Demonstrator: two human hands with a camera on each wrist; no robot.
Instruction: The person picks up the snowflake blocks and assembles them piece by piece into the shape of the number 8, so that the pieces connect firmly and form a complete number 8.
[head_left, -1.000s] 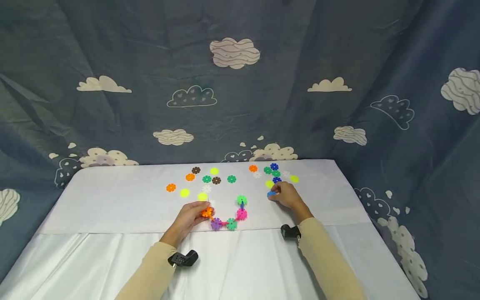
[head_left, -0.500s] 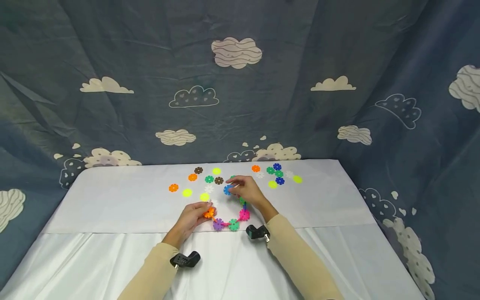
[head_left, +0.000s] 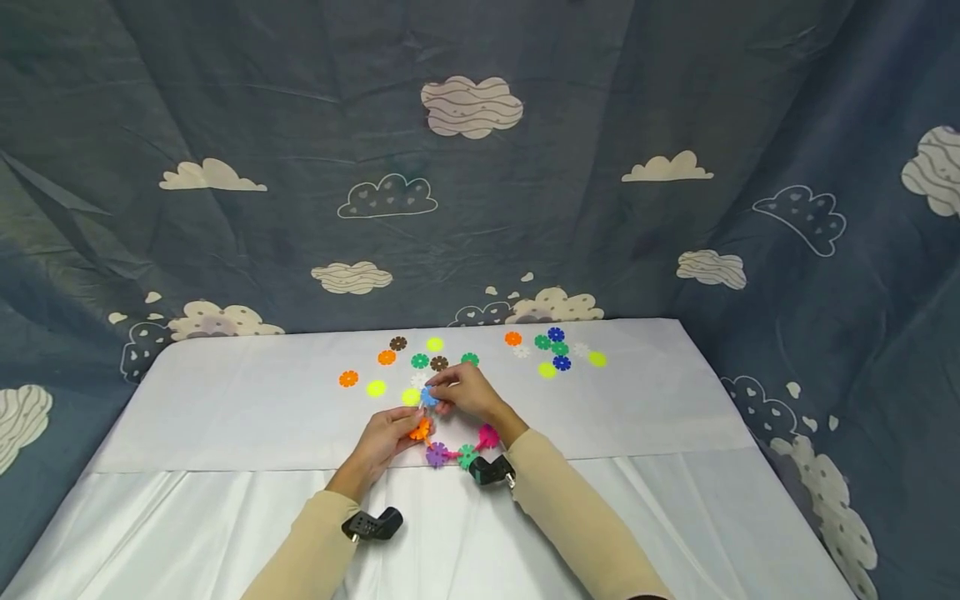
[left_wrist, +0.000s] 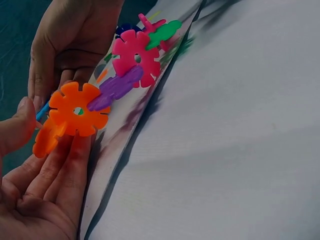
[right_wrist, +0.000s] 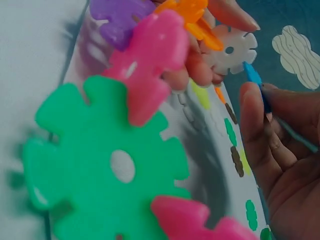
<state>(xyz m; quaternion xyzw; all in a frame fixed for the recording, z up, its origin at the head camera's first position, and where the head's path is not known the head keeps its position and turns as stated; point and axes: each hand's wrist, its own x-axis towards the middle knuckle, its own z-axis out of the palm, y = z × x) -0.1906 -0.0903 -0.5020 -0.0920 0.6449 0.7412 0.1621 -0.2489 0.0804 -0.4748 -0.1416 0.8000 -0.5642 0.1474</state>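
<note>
My left hand (head_left: 382,437) holds one end of a chain of notched plastic flower discs by an orange disc (left_wrist: 67,112) and a white disc (right_wrist: 237,52). From there the chain runs through a purple disc (left_wrist: 117,89), pink discs (left_wrist: 136,54) and a green disc (right_wrist: 90,160). Between thumb and fingers, my right hand (head_left: 474,396) pinches a light blue disc (right_wrist: 254,75), seen edge-on in the right wrist view. Its tip meets the white disc's rim; whether their notches are joined I cannot tell. The right wrist hides the chain's far end in the head view.
Loose discs lie across the back of the white table (head_left: 225,408): an orange disc (head_left: 348,378) on the left, a brown disc (head_left: 398,342) farther back, and a dark blue disc (head_left: 562,363) among several at the right. A dark cloud-print curtain (head_left: 570,233) hangs behind.
My right hand has carried the light blue disc leftward from the right-hand group of loose discs to the white disc at my left hand. The left hand has stayed nearly still.
</note>
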